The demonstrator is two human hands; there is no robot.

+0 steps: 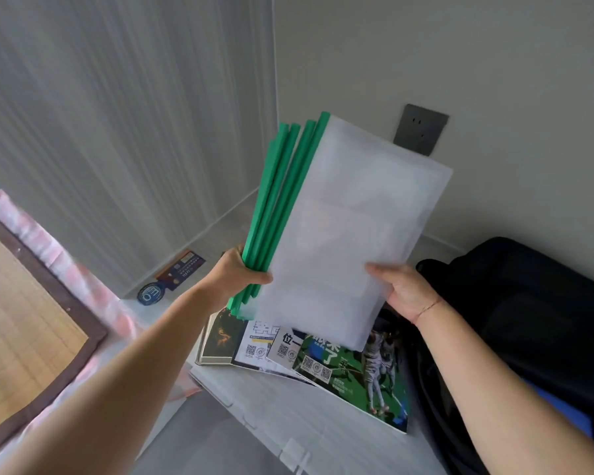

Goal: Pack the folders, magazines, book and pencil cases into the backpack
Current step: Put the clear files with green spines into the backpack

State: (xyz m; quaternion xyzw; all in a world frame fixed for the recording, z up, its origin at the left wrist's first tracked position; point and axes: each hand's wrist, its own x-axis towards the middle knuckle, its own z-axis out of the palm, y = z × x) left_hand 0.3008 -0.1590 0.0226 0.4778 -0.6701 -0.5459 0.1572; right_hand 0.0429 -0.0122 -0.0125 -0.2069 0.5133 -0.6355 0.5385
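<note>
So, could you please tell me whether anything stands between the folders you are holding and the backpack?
Nothing visible does. The left hand and right hand hold the folders in the air, and the black backpack lies just to their right. The magazines and book lie underneath, not in the path.

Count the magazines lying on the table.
3, fanned on the table beneath the held folders: a white magazine beside the book, a second magazine overlapping it, a green football magazine rightmost, nearest the backpack. Others may hide under the folders.
</note>
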